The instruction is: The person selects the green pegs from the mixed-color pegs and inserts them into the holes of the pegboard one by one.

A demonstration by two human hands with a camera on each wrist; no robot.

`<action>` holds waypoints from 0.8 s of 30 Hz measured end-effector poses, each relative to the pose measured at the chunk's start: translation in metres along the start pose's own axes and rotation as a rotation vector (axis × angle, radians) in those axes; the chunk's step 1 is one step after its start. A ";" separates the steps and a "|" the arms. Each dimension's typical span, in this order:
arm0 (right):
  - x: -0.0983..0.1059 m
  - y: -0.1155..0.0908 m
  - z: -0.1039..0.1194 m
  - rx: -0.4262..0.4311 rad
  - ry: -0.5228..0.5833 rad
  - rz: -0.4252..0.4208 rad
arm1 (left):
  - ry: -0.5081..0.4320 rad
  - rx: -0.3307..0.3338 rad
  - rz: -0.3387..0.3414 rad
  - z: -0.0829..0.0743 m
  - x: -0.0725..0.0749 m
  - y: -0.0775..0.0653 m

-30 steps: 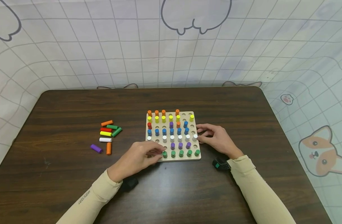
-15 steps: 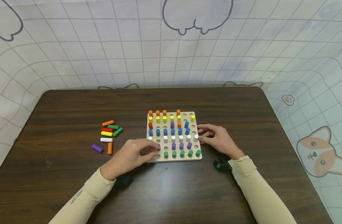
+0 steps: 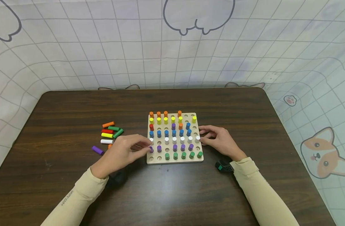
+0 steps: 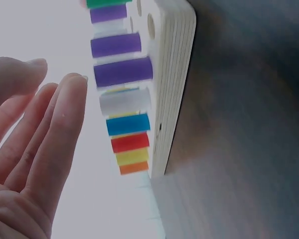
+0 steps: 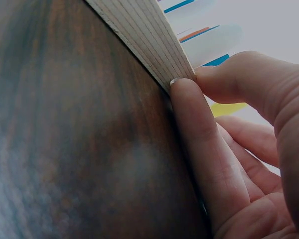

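A wooden pegboard [image 3: 175,162] holds rows of coloured pegs standing upright in its holes. My left hand [image 3: 122,153] is at its left edge, beside the purple peg [image 3: 151,150] in the first column. In the left wrist view, thumb and fingers [image 4: 65,112] are spread apart with nothing between them, and a gap separates them from that purple peg [image 4: 123,72]. My right hand [image 3: 219,141] holds the board's right edge near a white peg [image 3: 197,139]. In the right wrist view, a thumb and a fingertip [image 5: 185,92] touch the board's corner edge [image 5: 144,42].
Left of the board, several loose pegs lie on the dark wood table [image 3: 62,125]: purple [image 3: 97,150], white [image 3: 105,141], yellow [image 3: 107,135], red, green and orange. My left hand partly covers one orange peg. A dark wrist device [image 3: 223,166] sits on my right wrist.
My left hand has moved left along the purple row to the board's left edge. Purple pegs in the first and second columns now show. My right hand stays in place.
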State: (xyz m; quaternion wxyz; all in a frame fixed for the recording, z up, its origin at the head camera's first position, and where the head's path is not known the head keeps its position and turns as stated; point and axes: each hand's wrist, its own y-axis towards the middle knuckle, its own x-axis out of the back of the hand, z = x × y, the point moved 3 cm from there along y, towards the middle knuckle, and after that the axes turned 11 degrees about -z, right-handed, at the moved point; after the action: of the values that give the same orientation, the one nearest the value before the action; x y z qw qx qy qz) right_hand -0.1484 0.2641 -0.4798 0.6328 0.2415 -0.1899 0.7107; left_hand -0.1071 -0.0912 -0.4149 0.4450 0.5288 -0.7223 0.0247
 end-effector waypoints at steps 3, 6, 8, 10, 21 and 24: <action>0.000 0.000 0.000 0.001 0.005 0.000 | 0.020 0.025 0.002 0.003 0.005 0.001; 0.000 -0.001 0.001 0.001 0.002 0.001 | 0.039 0.053 0.002 0.006 0.011 0.002; 0.000 0.000 0.000 0.002 -0.002 0.002 | 0.050 0.074 -0.007 0.009 0.016 0.003; 0.000 0.000 0.000 0.001 -0.003 0.001 | 0.061 0.094 -0.024 0.012 0.021 0.003; 0.000 0.000 -0.001 0.007 -0.001 0.002 | 0.104 0.097 -0.124 0.027 0.044 0.007; 0.000 0.000 -0.002 0.005 0.000 0.001 | 0.131 0.105 -0.126 0.030 0.048 0.008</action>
State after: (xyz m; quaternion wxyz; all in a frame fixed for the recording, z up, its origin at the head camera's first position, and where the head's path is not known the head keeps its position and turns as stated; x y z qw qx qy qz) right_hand -0.1484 0.2649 -0.4811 0.6317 0.2433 -0.1883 0.7115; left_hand -0.1340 -0.1384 -0.3977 0.4638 0.5929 -0.6547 0.0689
